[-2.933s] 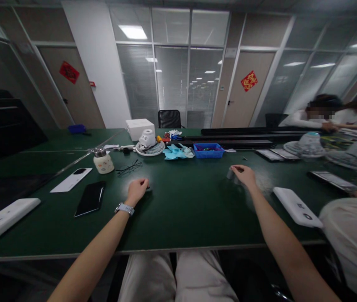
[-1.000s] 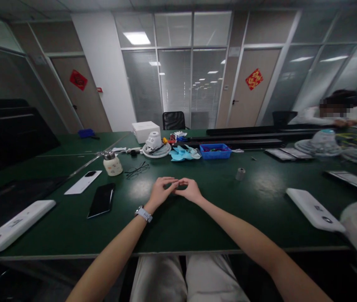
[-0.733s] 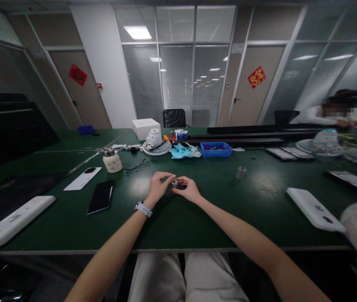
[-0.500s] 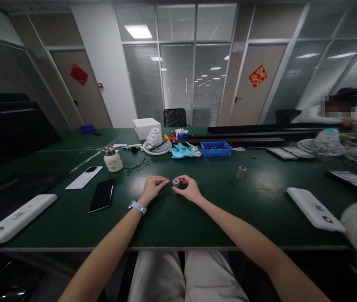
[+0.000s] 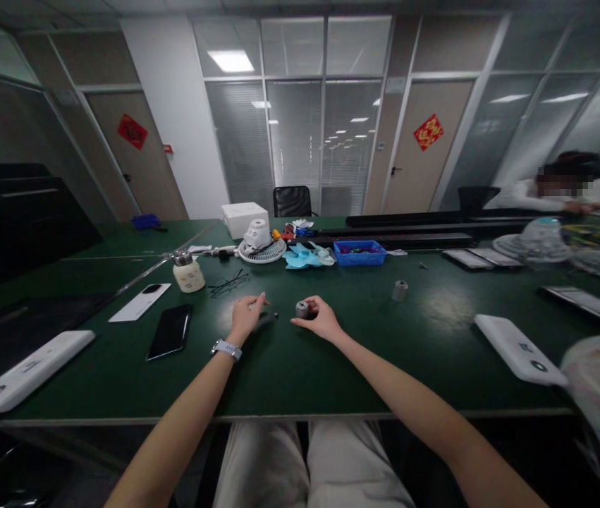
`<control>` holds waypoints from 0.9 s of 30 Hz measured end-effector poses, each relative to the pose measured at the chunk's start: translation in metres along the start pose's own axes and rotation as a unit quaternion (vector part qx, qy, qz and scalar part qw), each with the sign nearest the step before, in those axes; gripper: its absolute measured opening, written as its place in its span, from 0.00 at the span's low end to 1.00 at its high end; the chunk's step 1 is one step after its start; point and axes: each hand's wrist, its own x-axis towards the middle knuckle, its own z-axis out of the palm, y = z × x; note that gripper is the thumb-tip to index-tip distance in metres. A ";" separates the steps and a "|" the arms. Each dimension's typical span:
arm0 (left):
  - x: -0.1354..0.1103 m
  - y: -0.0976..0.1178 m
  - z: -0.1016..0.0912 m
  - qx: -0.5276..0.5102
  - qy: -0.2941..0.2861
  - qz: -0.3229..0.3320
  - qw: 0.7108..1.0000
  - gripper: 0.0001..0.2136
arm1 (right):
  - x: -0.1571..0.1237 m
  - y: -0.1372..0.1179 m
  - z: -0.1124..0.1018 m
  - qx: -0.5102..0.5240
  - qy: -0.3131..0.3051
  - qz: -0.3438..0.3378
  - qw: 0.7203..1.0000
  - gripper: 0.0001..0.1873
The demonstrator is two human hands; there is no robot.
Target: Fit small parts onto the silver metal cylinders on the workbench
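Note:
My right hand point(image 5: 321, 319) has its thumb and fingers around a small grey metal cylinder point(image 5: 302, 309), perhaps a little motor, which stands on the green table. To its left, my left hand point(image 5: 245, 319) hovers over the table with a watch on the wrist. Its fingertips are drawn close together; whether anything is between them is too small to see. A tiny dark part point(image 5: 276, 315) shows between my hands, apart from both. Farther right stands a second grey metal cylinder point(image 5: 400, 291), which neither hand touches.
Beyond my hands are a white fan body with its grille point(image 5: 262, 249), light-blue fan blades point(image 5: 302, 256) and a blue tray point(image 5: 359, 254). On the left lie glasses point(image 5: 229, 282), a jar point(image 5: 189, 275) and a black phone point(image 5: 170, 331). A co-worker point(image 5: 537, 194) sits far right.
My left hand has drawn back leftward from the cylinder, its fingers more curled. The tiny dark part now shows between the hands. My right hand stays at the cylinder.

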 end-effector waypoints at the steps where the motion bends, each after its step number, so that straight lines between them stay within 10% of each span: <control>1: 0.001 -0.001 -0.002 0.007 0.013 -0.024 1.000 0.21 | 0.000 0.000 0.000 -0.007 0.002 0.004 1.000 0.28; 14: 0.002 -0.007 -0.002 0.004 0.016 -0.086 0.996 0.17 | -0.003 -0.002 0.008 -0.103 0.059 0.049 0.992 0.25; 19: 0.004 -0.011 -0.002 0.024 0.006 -0.061 0.998 0.15 | 0.006 -0.003 -0.003 0.072 0.028 0.097 0.992 0.17; 27: 0.004 -0.014 0.003 0.060 -0.002 -0.038 0.998 0.20 | 0.010 -0.017 -0.051 0.504 -0.040 0.321 0.801 0.08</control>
